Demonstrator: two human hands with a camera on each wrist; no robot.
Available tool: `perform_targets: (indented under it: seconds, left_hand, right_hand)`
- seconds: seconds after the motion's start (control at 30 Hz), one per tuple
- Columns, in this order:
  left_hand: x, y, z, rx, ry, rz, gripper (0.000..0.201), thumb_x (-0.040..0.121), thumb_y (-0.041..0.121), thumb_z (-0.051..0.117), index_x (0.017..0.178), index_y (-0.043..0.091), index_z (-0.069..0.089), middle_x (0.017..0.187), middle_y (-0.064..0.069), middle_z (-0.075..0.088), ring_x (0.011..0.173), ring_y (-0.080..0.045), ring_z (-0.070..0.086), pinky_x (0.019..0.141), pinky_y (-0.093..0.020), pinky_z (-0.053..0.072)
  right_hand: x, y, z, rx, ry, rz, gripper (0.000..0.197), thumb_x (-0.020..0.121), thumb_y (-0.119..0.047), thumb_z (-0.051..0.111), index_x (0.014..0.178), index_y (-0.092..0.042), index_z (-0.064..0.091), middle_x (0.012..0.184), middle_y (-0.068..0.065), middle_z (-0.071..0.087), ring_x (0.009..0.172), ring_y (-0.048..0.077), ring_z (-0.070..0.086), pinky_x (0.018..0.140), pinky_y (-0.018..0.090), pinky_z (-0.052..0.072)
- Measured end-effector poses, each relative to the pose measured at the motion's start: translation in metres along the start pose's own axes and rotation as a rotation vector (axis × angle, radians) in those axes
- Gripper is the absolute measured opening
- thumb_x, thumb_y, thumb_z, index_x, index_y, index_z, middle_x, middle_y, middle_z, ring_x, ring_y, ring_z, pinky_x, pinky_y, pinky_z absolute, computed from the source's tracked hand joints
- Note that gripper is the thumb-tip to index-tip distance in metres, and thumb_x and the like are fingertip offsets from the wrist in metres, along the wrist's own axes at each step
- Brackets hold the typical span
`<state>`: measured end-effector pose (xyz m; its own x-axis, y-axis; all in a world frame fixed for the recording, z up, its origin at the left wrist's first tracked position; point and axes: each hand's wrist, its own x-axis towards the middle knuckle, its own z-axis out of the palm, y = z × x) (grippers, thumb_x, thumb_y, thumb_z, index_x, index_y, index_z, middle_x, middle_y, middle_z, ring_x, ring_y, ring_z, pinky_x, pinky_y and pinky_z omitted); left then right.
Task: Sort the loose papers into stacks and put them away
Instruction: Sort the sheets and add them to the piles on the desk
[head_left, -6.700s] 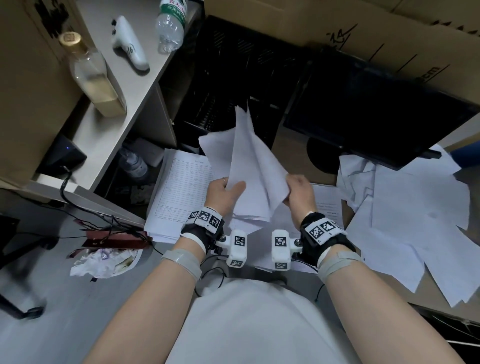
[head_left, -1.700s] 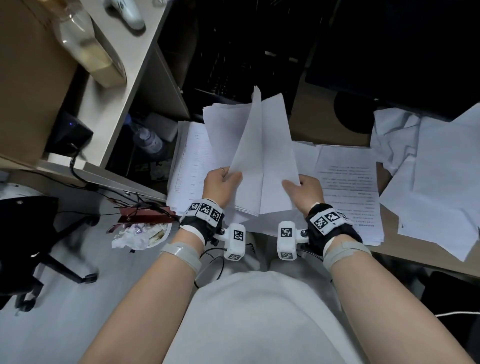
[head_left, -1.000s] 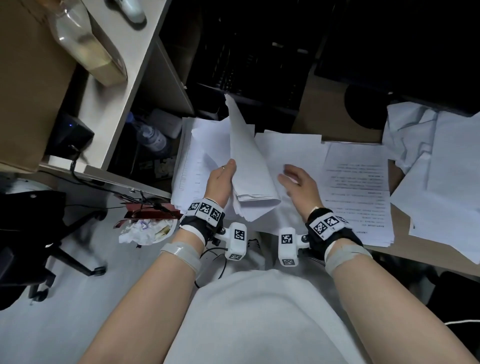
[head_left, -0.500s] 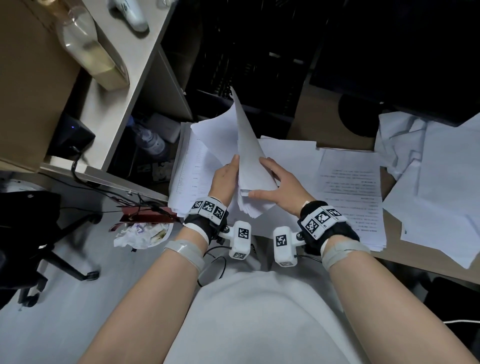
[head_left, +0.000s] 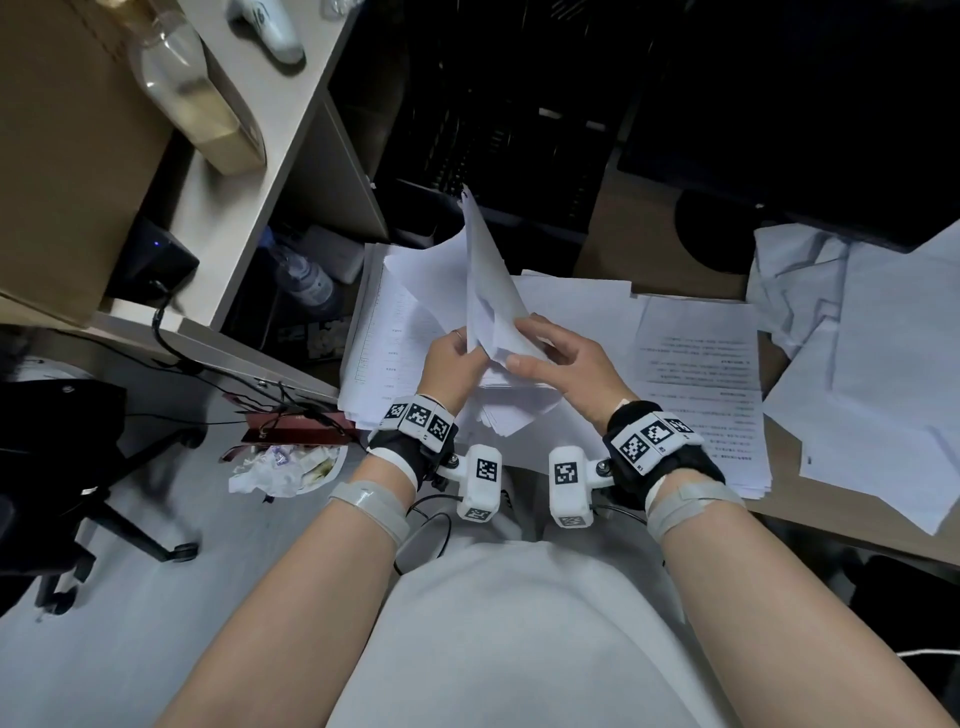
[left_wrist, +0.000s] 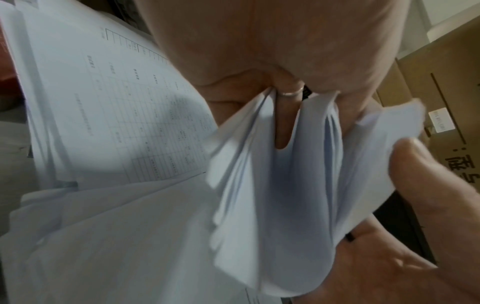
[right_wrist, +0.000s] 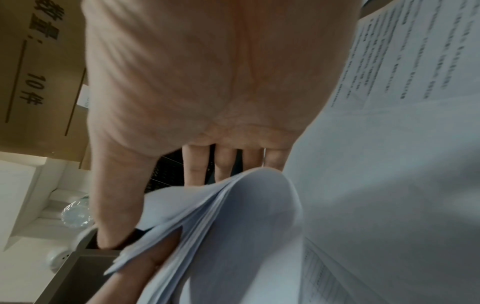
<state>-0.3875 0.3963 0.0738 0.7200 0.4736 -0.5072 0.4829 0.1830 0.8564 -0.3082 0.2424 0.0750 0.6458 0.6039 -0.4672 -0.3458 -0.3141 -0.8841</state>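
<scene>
sheaf of blank sheets: held upright between both hands, above the desk's front edge, top corner tilted away, lower edges fanned out.
left hand: fingers curled round the sheaf's left edge; left wrist view shows a ringed finger tucked between sheets.
right hand: thumb on the near face, fingers behind, pinching the sheaf's right side.
form stack: flat on the desk, left of the hands, gridded page on top.
text stack: flat, right of the hands, printed page up.
loose sheets: jumbled at far right, some crumpled.
wooden desk: carries all the piles.
side shelf: glass bottle with pale liquid standing on it.
</scene>
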Motion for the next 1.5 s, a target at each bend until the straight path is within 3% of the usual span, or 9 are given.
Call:
perform_targets:
  seconds: [0.17, 0.3, 0.47, 0.6, 0.73, 0.83, 1.1, 1.33, 1.5]
  left_hand:
    - [-0.003, 0.003, 0.004, 0.037, 0.039, -0.014, 0.025, 0.099, 0.014, 0.05, 0.079, 0.015, 0.065, 0.079, 0.0, 0.067, 0.081, -0.019, 0.06, 0.073, -0.026, 0.048]
    - [-0.008, 0.012, 0.007, -0.154, 0.008, -0.129, 0.041, 0.099, 0.051, 0.047, 0.092, 0.019, 0.071, 0.093, 0.0, 0.075, 0.088, -0.015, 0.07, 0.082, -0.027, 0.053]
    - [-0.007, 0.005, 0.004, 0.111, 0.041, -0.023, 0.012, 0.093, 0.012, 0.061, 0.082, 0.012, 0.064, 0.083, -0.008, 0.069, 0.072, -0.017, 0.064, 0.065, -0.025, 0.051]
    - [-0.005, 0.007, -0.001, 0.089, 0.119, -0.063, 0.021, 0.088, 0.005, 0.061, 0.069, 0.012, 0.059, 0.061, 0.002, 0.057, 0.05, -0.008, 0.054, 0.046, -0.015, 0.042]
    - [-0.011, 0.006, 0.004, 0.099, 0.074, -0.096, 0.005, 0.087, 0.0, 0.056, 0.083, 0.004, 0.057, 0.068, -0.009, 0.047, 0.045, -0.01, 0.043, 0.039, -0.014, 0.031]
    - [-0.011, 0.0, 0.006, 0.128, 0.067, -0.102, 0.005, 0.088, 0.002, 0.057, 0.089, 0.003, 0.062, 0.071, -0.011, 0.051, 0.054, -0.012, 0.05, 0.044, -0.017, 0.039]
    - [-0.001, -0.009, -0.01, 0.138, 0.21, -0.09, 0.009, 0.083, 0.011, 0.058, 0.075, 0.009, 0.06, 0.068, -0.003, 0.058, 0.063, -0.017, 0.051, 0.059, -0.024, 0.043]
    - [-0.005, -0.015, -0.045, 0.278, 0.317, -0.018, 0.014, 0.089, 0.015, 0.061, 0.094, 0.006, 0.071, 0.092, -0.01, 0.073, 0.086, -0.02, 0.066, 0.078, -0.024, 0.047]
    - [-0.009, -0.017, -0.09, 0.414, 0.525, -0.027, 0.044, 0.09, 0.028, 0.061, 0.114, -0.009, 0.064, 0.115, -0.026, 0.067, 0.112, -0.041, 0.06, 0.093, -0.043, 0.05]
  right_hand:
    - [-0.005, -0.003, 0.0, 0.077, 0.076, 0.017, 0.029, 0.09, -0.026, 0.072, 0.118, -0.021, 0.073, 0.137, -0.017, 0.055, 0.116, -0.009, 0.055, 0.096, 0.014, 0.043]
    - [-0.006, -0.004, 0.001, -0.027, 0.191, -0.016, 0.009, 0.093, -0.016, 0.066, 0.094, -0.012, 0.074, 0.082, 0.011, 0.071, 0.068, 0.014, 0.062, 0.07, 0.033, 0.052]
    - [0.001, 0.006, -0.009, -0.019, 0.474, 0.047, 0.015, 0.089, -0.022, 0.052, 0.077, -0.013, 0.056, 0.07, 0.004, 0.056, 0.065, 0.021, 0.053, 0.063, 0.031, 0.046]
    - [-0.003, 0.031, -0.031, 0.33, 0.742, 0.208, 0.022, 0.082, -0.027, 0.057, 0.089, -0.008, 0.063, 0.094, 0.015, 0.069, 0.096, 0.039, 0.069, 0.073, 0.048, 0.062]
    - [-0.005, 0.046, -0.04, 0.18, 0.611, 0.286, 0.05, 0.078, -0.059, 0.071, 0.109, -0.02, 0.068, 0.109, -0.003, 0.071, 0.098, 0.016, 0.068, 0.088, 0.035, 0.056]
    - [-0.004, 0.048, -0.036, 0.06, 0.534, 0.264, 0.012, 0.09, -0.031, 0.069, 0.085, -0.02, 0.068, 0.094, -0.001, 0.072, 0.083, 0.014, 0.066, 0.082, 0.032, 0.056]
    - [-0.004, 0.078, -0.038, -0.076, 0.588, 0.359, 0.027, 0.078, -0.022, 0.064, 0.08, 0.004, 0.066, 0.074, 0.004, 0.07, 0.067, 0.021, 0.061, 0.067, 0.032, 0.053]
    - [0.013, 0.066, -0.014, -0.223, 0.468, 0.338, 0.037, 0.076, -0.013, 0.051, 0.058, -0.022, 0.021, 0.059, -0.001, 0.02, 0.064, 0.019, 0.022, 0.06, 0.033, 0.019]
    - [0.047, 0.069, 0.03, -0.312, 0.336, 0.373, 0.031, 0.076, -0.008, 0.05, 0.054, -0.019, 0.031, 0.052, -0.001, 0.033, 0.055, 0.023, 0.038, 0.056, 0.03, 0.04]
